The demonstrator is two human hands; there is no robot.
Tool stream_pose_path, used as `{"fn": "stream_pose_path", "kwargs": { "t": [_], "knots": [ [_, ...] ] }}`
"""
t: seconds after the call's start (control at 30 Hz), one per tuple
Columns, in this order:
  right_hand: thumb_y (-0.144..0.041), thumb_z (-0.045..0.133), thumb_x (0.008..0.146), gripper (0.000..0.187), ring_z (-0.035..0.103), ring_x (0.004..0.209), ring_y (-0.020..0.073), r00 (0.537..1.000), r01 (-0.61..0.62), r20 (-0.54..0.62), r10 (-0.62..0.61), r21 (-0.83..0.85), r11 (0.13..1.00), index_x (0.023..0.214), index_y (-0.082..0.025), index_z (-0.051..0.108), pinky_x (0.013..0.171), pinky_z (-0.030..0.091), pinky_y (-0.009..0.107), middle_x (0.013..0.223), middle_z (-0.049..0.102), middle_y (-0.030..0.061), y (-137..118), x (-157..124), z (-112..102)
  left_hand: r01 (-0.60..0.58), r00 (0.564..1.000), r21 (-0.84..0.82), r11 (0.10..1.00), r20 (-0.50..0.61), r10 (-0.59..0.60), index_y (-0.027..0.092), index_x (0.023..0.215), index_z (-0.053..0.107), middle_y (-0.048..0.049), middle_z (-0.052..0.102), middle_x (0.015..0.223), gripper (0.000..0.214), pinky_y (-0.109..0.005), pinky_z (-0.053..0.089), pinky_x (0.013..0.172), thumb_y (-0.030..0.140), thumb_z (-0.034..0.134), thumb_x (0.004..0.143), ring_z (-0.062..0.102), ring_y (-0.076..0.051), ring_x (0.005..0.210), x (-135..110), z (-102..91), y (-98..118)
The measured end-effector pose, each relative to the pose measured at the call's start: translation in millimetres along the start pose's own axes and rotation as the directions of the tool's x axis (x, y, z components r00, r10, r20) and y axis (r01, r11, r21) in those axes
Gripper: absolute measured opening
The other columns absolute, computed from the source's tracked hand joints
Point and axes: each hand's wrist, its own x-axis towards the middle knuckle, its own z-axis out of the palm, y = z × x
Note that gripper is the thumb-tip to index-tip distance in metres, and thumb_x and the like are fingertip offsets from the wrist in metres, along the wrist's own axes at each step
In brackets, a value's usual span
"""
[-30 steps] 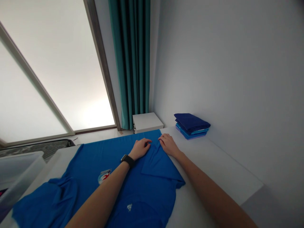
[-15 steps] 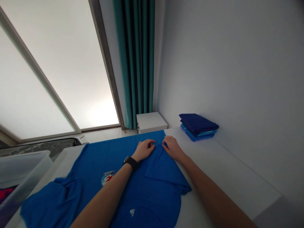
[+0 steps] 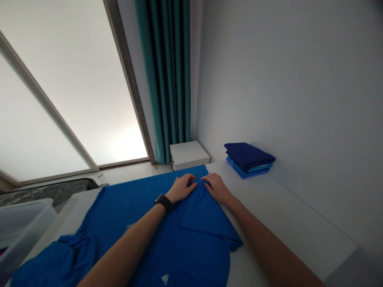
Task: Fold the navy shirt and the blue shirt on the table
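A blue T-shirt (image 3: 143, 199) lies spread on the white table, one sleeve (image 3: 206, 217) turned inward over the body on the right side. My left hand (image 3: 182, 186), with a black watch (image 3: 164, 202) at its wrist, has curled fingers and thumb on the cloth near the shirt's far right edge. Close beside it, my right hand (image 3: 218, 187) grips the folded edge between thumb and fingers. Small creases run from the fingertips down the turned part. The other sleeve (image 3: 60, 255) lies bunched at the near left. My left forearm hides most of the chest print.
A stack of folded blue clothes (image 3: 249, 159) sits on the table (image 3: 287, 215) by the wall at right. A clear plastic bin (image 3: 32, 223) stands at left. Beyond the far edge are a white cabinet (image 3: 190, 154) and a green curtain (image 3: 167, 79).
The view has shifted slightly, so the bin and near sleeve sit farther left and the chest print is mostly covered. Both hands stay at the same fold, their fingers moving only slightly.
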Motion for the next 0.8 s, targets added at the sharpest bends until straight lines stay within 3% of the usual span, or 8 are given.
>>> {"fn": "stream_pose_path", "kwargs": {
  "t": [0.17,0.3,0.43,0.53,0.8],
  "knots": [
    [-0.015,0.05,0.089,0.025,0.049,0.103,0.0233,1.0,0.014,0.001,-0.014,-0.002,1.0,0.111,-0.021,0.061,0.092,0.037,0.038,0.104,0.06,0.0075,2,2,4,-0.02,0.999,0.084,0.996,0.029,0.017,0.022,0.095,0.064,-0.0035,0.059,0.098,0.021,-0.037,0.037,0.084,0.037,0.05,0.09,0.058,-0.021,0.09,-2,3.8,0],
    [-0.018,0.052,0.088,0.02,0.049,0.102,0.0238,1.0,-0.007,-0.024,0.006,-0.006,1.0,0.104,-0.022,0.063,0.091,0.037,0.04,0.101,0.059,0.0076,5,2,6,-0.006,1.0,0.074,0.997,0.01,0.006,0.022,0.089,0.059,-0.0006,0.06,0.091,0.014,-0.035,0.037,0.082,0.032,0.05,0.09,0.058,-0.019,0.084,-4,4.6,1],
    [-0.02,0.052,0.088,0.01,0.05,0.098,0.0238,0.998,-0.043,-0.038,0.042,-0.029,0.999,0.09,-0.021,0.062,0.09,0.037,0.04,0.095,0.06,0.0068,5,2,3,-0.053,0.999,0.045,0.998,0.015,0.052,0.023,0.108,0.056,-0.0011,0.064,0.099,0.019,-0.035,0.037,0.083,0.03,0.047,0.093,0.06,-0.019,0.088,-6,5.4,1],
    [-0.021,0.048,0.091,0.011,0.051,0.101,0.0232,0.999,-0.027,-0.036,0.027,-0.012,1.0,0.09,-0.022,0.059,0.091,0.036,0.039,0.096,0.062,0.0069,1,3,1,-0.106,0.994,0.087,0.991,0.039,0.103,0.024,0.117,0.055,-0.0041,0.061,0.108,0.027,-0.036,0.038,0.086,0.033,0.046,0.094,0.059,-0.021,0.096,-6,6.8,-1],
    [-0.021,0.052,0.086,0.007,0.052,0.098,0.0219,1.0,-0.025,-0.011,0.024,-0.089,0.996,0.09,-0.021,0.058,0.092,0.034,0.036,0.095,0.064,0.0056,1,2,-5,-0.054,0.998,0.04,0.998,0.014,0.053,0.021,0.095,0.055,0.0004,0.064,0.092,0.01,-0.034,0.038,0.08,0.029,0.05,0.09,0.06,-0.018,0.082,-3,9.9,-5]
  ]
}}
